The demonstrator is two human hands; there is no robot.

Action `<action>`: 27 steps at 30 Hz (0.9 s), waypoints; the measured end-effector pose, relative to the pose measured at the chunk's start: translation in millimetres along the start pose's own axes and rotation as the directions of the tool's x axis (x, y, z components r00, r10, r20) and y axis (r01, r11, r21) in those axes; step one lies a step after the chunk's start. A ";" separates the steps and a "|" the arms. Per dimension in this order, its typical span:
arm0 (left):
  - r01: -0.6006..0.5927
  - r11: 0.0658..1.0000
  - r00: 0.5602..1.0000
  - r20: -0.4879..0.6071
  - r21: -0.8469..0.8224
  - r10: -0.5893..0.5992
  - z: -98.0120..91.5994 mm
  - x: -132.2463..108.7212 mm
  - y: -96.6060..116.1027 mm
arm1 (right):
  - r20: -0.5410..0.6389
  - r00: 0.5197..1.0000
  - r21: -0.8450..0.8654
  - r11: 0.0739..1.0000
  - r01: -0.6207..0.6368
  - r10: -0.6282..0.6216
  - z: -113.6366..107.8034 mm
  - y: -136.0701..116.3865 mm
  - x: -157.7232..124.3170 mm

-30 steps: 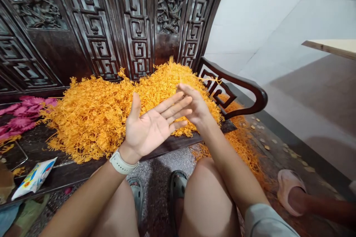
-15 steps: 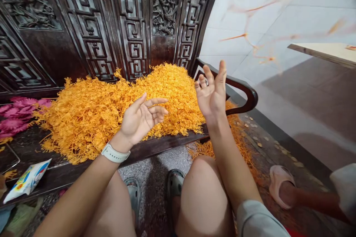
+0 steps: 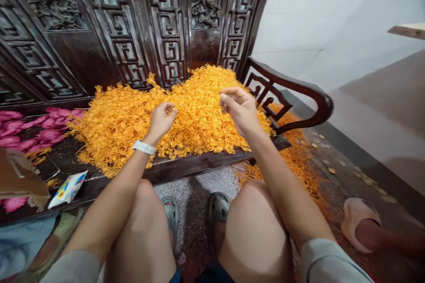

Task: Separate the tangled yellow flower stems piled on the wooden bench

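Both hands have come down from the air since half a second ago. The right palm, which was raised and spread by the armrest, now sits low over the pile, and the left has turned over and closed up.

The left hand (image 3: 162, 118), with a white band wristwatch (image 3: 143, 147) on the wrist, hovers over the big heap of orange, thread-like plastic flower sprigs (image 3: 122, 130). Its fingers (image 3: 170, 108) are curled in, thumb tip against forefinger. The right hand (image 3: 241, 109) hangs just above the heap's right side, its fingers (image 3: 227, 97) bent into a narrow pinch. I can't tell whether either pinch has caught a sprig.

The heap lies on the dark wooden worktop (image 3: 199, 163), up against the carved dark wood back panel (image 3: 116, 31) and beside the curved armrest (image 3: 299, 93). Some orange sprigs have spilled onto the floor (image 3: 295, 172) to the right.

This looks like the picking stage, with both hands at the pile. The strands are tangled, so lifting one out calls for a light fingertip pinch and a gentle tug.

Magenta flower heads (image 3: 49, 123) lie to the left, with a small white printed packet (image 3: 68, 189) nearer the edge. Another person's foot in a pink slipper (image 3: 360, 223) is at lower right.
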State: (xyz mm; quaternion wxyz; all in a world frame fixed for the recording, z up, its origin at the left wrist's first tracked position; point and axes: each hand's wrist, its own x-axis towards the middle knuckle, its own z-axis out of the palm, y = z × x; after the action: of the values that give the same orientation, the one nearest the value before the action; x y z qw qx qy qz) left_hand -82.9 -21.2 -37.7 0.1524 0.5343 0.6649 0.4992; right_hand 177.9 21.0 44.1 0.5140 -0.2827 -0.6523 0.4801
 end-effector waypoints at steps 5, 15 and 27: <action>-0.053 0.731 0.984 0.159 0.680 -0.077 -0.4 4.2 -32.4 | 0.265 0.964 -0.295 0.950 0.103 -0.023 7.1 4.0 -3.3; -0.003 0.779 0.988 0.123 0.627 -0.096 -0.1 13.5 -49.0 | 0.690 0.694 -0.595 0.707 0.383 0.204 26.6 11.2 -10.0; 0.286 0.940 0.935 -0.160 -0.187 -0.316 -8.3 27.1 -62.1 | 0.745 0.627 -0.569 0.709 0.418 0.228 59.3 52.9 -5.5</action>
State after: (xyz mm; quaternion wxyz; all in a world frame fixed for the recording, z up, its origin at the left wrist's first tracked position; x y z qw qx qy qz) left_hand -134.0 2.4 -76.2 0.2063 0.3625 0.7080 0.5698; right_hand 117.2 16.4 -7.2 0.0631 -0.1823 -0.9518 0.2385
